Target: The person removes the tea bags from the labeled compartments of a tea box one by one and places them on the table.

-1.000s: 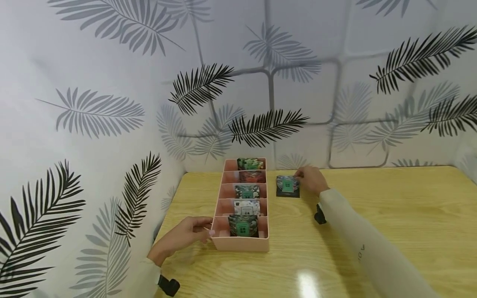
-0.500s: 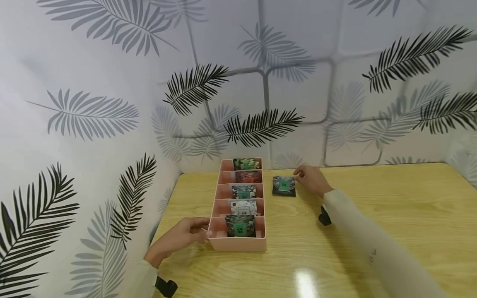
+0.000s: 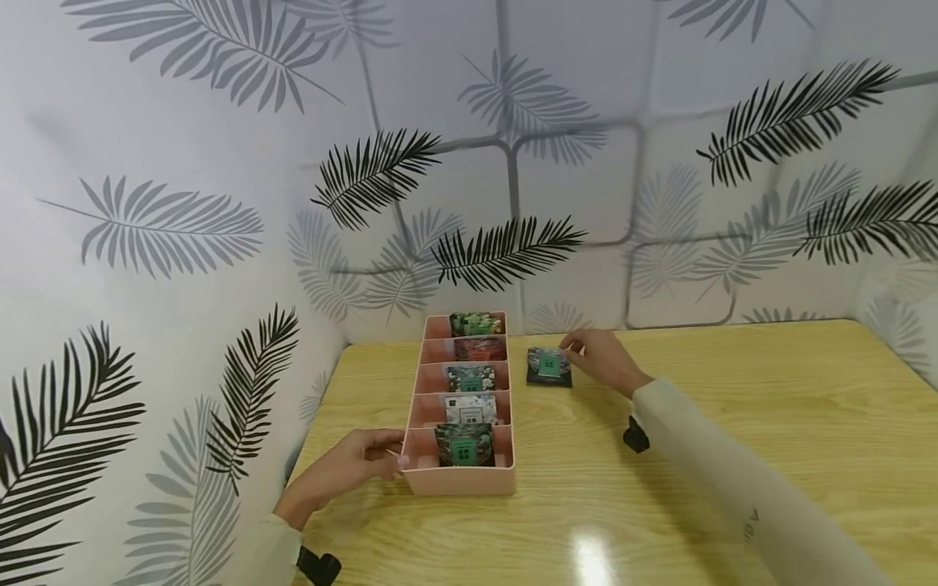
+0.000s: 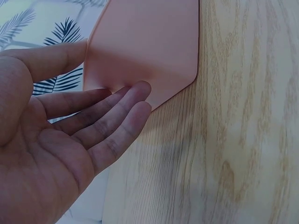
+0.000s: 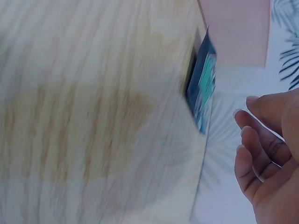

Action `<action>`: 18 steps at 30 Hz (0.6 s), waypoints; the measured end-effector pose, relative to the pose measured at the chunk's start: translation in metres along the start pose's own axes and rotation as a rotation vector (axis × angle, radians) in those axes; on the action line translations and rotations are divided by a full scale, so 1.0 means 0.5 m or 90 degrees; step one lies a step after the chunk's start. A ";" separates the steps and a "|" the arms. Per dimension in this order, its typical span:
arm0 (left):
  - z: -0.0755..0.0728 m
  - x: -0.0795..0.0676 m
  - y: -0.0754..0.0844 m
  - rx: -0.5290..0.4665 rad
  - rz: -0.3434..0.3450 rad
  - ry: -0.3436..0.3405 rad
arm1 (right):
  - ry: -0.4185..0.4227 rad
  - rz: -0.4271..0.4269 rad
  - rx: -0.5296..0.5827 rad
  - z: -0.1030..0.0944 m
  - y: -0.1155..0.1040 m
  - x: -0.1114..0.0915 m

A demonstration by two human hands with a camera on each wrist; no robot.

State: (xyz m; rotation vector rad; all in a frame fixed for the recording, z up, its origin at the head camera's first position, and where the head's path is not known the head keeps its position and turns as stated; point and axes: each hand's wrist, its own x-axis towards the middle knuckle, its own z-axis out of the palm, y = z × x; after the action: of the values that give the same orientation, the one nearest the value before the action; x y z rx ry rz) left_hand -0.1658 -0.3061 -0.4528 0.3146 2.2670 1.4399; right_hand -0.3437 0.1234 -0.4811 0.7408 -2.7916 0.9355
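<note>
A long pink divided box (image 3: 458, 482) stands on the table, with an upright sachet in each compartment; the nearest sachet (image 3: 465, 446) is dark with a green label. My left hand (image 3: 352, 465) is at the box's near left corner. In the left wrist view its thumb (image 4: 60, 58) touches the box edge, and its loosely extended fingers (image 4: 124, 109) lie against or beside the wall. To the right of the box lies a dark sachet (image 3: 549, 369) with a green label. My right hand (image 3: 604, 358) hovers by its upper right corner; in the right wrist view a gap separates fingertips and sachet.
Behind the sachets rises a wall (image 3: 469, 187) patterned with black and grey leaves, close to the table's back edge. It also closes in on the left. The light wooden table (image 3: 769, 407) extends to the right and in front.
The head view has turned slightly right, so everything sits further left. My right fingers, at the loose sachet's right edge a second ago, drew back slightly and now hover over its upper right corner.
</note>
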 end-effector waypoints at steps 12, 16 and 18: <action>0.001 -0.001 0.007 -0.002 -0.009 0.000 | 0.003 -0.081 0.020 0.006 -0.077 -0.013; 0.001 -0.001 0.010 -0.004 -0.011 -0.003 | -0.006 -0.095 0.031 0.008 -0.104 -0.024; 0.001 -0.001 0.010 -0.007 -0.013 -0.004 | -0.010 -0.111 0.033 0.010 -0.118 -0.029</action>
State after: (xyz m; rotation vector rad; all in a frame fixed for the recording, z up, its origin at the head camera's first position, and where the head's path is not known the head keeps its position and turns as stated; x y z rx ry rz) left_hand -0.1655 -0.3037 -0.4484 0.2909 2.2506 1.4380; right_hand -0.3024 0.0856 -0.4568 0.9833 -2.6710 0.9775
